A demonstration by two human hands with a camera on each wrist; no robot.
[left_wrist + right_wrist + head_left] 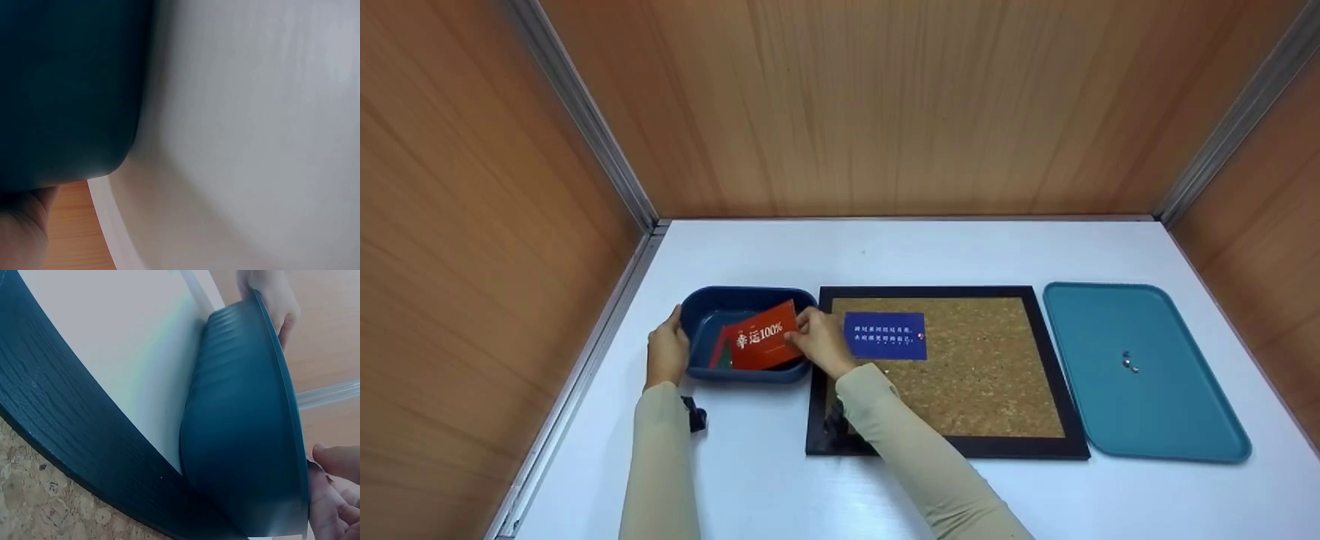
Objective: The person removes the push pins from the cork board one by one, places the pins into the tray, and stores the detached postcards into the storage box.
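My left hand (667,351) grips the left end of a dark blue bin (754,377); the right wrist view shows that hand (274,298) astride the rim of the bin (242,399). Between thumb and fingers, my right hand (823,342) pinches the right edge of a red card (765,341) with white writing, tilted over the bin. Beneath it, another red card and a green one partly show. In the right wrist view, my right hand (337,495) is at the bin's near end, the card mostly hidden.
A black-framed cork board (975,375) lies right of the bin, touching or nearly touching it. On its upper left is a blue card (885,335) with a small shiny pin (920,336) at its right edge. Farther right, a teal tray (1155,412) holds several small shiny pieces (1127,362).
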